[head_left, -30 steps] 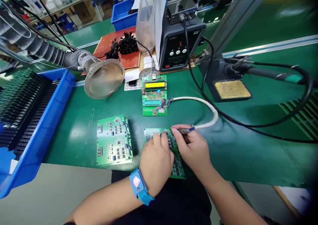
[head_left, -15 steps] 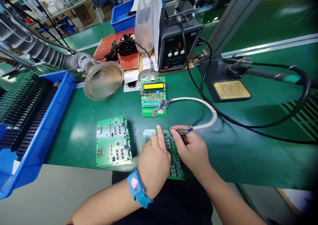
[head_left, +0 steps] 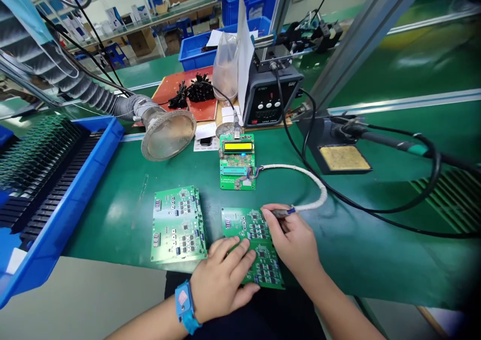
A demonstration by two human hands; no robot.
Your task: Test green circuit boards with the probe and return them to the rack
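Note:
A green circuit board panel (head_left: 235,220) with small digit displays lies at the bench's front edge. My left hand (head_left: 221,277), wearing a blue wrist strap (head_left: 184,304), rests over its lower left part with fingers spread. At the panel's upper right edge, my right hand (head_left: 295,235) pinches a dark probe (head_left: 280,213) on a white-wrapped cable (head_left: 300,168). The probe's tip is hidden by my fingers. That cable runs to a green programmer board (head_left: 237,182) with a lit yellow screen. Left of the panel stands a stack of similar boards (head_left: 176,225).
A blue bin (head_left: 75,220) with a black rack of boards sits left. Over the bench hangs a fume extractor hood (head_left: 169,134). Behind is a soldering station (head_left: 272,99); its iron holder (head_left: 341,157) stands right, with black cables (head_left: 356,210) looping across the bench.
My left hand has moved down and left from the panel's upper part, its pointing finger now joined by spread fingers. My right hand keeps the probe at the same edge. The view has shifted slightly.

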